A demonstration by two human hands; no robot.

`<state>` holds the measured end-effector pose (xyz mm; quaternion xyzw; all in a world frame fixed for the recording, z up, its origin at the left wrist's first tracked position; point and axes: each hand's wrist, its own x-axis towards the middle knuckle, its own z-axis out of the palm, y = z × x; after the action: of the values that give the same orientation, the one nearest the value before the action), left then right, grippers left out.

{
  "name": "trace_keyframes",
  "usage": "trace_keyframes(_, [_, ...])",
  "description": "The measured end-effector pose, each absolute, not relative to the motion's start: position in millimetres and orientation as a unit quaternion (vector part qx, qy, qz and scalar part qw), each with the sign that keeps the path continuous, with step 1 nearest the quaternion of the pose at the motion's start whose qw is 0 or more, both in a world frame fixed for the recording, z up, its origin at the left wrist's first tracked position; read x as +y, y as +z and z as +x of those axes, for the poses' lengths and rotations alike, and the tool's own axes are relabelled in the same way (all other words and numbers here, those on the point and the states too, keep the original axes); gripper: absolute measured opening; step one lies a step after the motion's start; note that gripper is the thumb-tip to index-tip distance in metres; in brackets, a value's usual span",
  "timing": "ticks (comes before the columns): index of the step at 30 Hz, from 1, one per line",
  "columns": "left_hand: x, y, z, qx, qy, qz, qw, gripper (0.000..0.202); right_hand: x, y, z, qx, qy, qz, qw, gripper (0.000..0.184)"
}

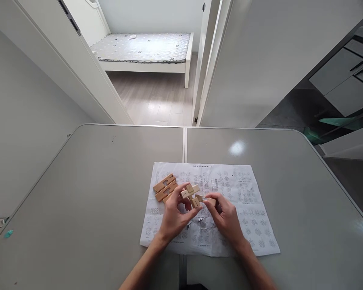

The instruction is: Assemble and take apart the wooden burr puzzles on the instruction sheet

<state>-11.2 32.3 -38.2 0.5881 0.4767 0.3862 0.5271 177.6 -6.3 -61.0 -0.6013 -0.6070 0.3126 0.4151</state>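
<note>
My left hand (176,212) is closed around a small cluster of interlocking wooden puzzle pieces (190,193), pale and marked with dark characters. From the right, my right hand (225,215) pinches a single wooden piece (211,201) whose end points at the cluster; whether the two touch I cannot tell. Beyond my left hand lie several darker notched wooden pieces (166,188), side by side and partly hidden by the fingers. Under everything is a creased white instruction sheet (260,237) printed with small diagrams.
The grey table (87,209) has a seam along its middle. A tiny teal scrap (8,234) lies near its left edge. Past the far edge, a doorway opens on a bed (145,48). Cabinets (347,76) stand at the right.
</note>
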Motion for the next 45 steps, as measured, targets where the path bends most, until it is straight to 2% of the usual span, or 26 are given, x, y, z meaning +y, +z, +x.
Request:
trace_keyframes(8, [31.2,-42.2,-10.7,0.457,0.351,0.678,0.456,0.06,-8.1,-64.8,178.0,-0.62,0.307,-0.583,0.427,0.022])
trace_keyframes(12, [31.5,-43.0,-12.2,0.445,0.34,0.703,0.438,0.057,-9.2,-67.0,177.2,-0.622,0.263,-0.589,0.444,0.018])
trace_keyframes(32, [31.7,-42.0,-18.6,0.43,0.295,0.748,0.411,0.06,-9.3,-64.2,176.7,-0.689,0.215,-0.534,0.441,0.017])
trace_keyframes(45, [29.9,-45.0,-18.5,0.446,0.282,0.755,0.39,0.061,-12.1,-63.2,169.9,-0.696,0.221,-0.526,0.436,0.026])
